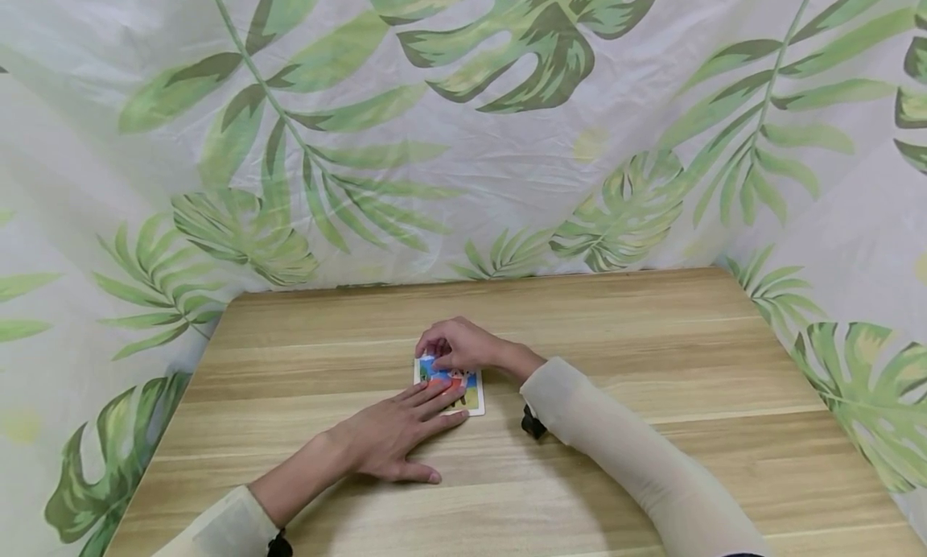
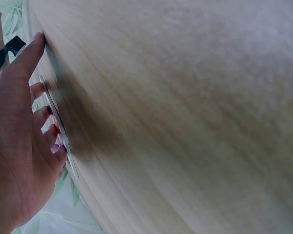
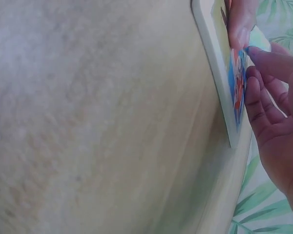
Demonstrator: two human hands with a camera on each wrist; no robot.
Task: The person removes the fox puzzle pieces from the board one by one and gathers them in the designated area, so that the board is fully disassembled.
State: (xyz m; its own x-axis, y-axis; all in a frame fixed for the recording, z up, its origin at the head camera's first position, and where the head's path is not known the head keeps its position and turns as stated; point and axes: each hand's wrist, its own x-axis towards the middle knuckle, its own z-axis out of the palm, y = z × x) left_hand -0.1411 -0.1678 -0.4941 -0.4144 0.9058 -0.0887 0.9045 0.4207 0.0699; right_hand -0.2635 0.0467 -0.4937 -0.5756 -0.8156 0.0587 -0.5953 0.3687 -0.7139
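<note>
A small rectangular picture board (image 1: 475, 398) with a white raised border lies on the wooden table, its cartoon scene in blue, red and yellow. My left hand (image 1: 394, 432) is laid over its near part with fingers stretched out; the thumb rests on the wood beside it. At the board's far left corner is my right hand (image 1: 467, 344), fingers curled over the picture. In the right wrist view, a small blue piece (image 3: 249, 49) shows at the right thumb tip, pinched close over the picture. Both hands hide much of the picture. The left wrist view shows the board edge-on beneath the left fingers.
The wooden table (image 1: 615, 323) reaches back to a white cloth backdrop (image 1: 507, 179) with green leaf prints, which also hangs at both sides. A black strap piece (image 1: 533, 422) sits under the right sleeve.
</note>
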